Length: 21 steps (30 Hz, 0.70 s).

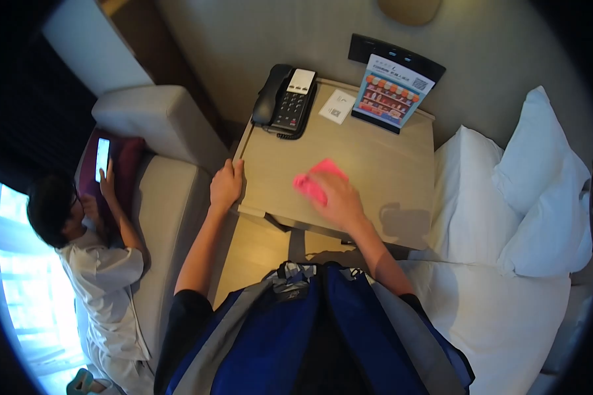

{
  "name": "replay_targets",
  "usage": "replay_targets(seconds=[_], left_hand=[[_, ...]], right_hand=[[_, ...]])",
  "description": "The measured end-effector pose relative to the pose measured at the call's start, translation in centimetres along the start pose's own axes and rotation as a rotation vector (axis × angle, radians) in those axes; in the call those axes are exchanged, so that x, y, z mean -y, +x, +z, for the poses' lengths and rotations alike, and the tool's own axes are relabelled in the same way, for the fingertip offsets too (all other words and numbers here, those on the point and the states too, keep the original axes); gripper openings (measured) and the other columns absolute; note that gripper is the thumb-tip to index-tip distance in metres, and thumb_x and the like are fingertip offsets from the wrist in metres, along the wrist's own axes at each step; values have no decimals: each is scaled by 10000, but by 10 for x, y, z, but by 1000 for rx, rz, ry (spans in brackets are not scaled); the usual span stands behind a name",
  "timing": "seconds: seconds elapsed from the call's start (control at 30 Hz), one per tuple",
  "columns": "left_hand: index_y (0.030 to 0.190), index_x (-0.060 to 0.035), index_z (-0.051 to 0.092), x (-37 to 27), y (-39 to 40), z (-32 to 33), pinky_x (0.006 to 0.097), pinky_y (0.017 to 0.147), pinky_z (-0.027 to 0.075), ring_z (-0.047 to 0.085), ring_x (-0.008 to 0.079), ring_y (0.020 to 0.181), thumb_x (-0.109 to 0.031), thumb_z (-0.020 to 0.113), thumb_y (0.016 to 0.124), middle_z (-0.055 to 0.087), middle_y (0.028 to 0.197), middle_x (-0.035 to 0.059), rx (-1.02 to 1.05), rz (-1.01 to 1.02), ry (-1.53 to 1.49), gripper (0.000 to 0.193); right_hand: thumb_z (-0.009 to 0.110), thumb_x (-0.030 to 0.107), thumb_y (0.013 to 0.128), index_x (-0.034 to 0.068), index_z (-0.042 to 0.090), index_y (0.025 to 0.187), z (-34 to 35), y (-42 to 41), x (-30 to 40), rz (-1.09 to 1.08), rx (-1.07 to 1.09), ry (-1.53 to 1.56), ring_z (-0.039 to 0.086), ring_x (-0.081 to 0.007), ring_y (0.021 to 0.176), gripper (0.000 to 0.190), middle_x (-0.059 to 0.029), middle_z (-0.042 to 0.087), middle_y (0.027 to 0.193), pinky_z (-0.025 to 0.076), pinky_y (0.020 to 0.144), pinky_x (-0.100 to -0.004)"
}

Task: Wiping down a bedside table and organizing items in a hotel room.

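Note:
My right hand [337, 200] presses a pink cloth [321, 181] on the top of a light wood nightstand [276, 163]. The cloth is bunched under the fingers and shows on both sides of them. My left hand [226, 185] rests at the nightstand's left edge, its fingers bent over the rim. At the back left of the top sits a black corded telephone [285, 102]. A white card [337, 106] lies to its right. Beside the card, an upright printed sign [391, 94] stands in a black base.
A black panel [435, 69] is on the wall behind the sign. To the right is a bed [494, 311] with white pillows [548, 187]. On the left, a person [104, 266] holding a lit phone [102, 159] is on a beige sofa [165, 207] with a dark red cushion.

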<state>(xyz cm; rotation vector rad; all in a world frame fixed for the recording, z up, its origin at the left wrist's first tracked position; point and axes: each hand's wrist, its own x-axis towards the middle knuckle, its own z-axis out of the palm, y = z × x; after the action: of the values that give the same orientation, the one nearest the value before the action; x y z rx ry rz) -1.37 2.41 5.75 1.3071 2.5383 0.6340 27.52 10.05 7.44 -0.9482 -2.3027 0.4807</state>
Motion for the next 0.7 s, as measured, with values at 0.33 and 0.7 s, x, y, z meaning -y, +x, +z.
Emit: replay_targets(seconds=[0.33,0.7], left_hand=[[1087,30,539,6,-5,12,560,798,469,600,489,940,-469,354,1004,641,965,305,-69,75,-18,539],[1113,-1,533,3,-8,2,564,836,452,585,498,979,-480,324,1007,635,1021,302,13,21,-92,533]], right_hand=[[684,208,818,91,631,1182,-101,-27,-127,291,-297,-131,635,-312,1033,386,-150,669,1110,488,929,-390],[677,225,804,134,644,1167,-36,18,-63,125,-5,-31,619,-291,1073,376,-103,656,1163,495,935,-396]])
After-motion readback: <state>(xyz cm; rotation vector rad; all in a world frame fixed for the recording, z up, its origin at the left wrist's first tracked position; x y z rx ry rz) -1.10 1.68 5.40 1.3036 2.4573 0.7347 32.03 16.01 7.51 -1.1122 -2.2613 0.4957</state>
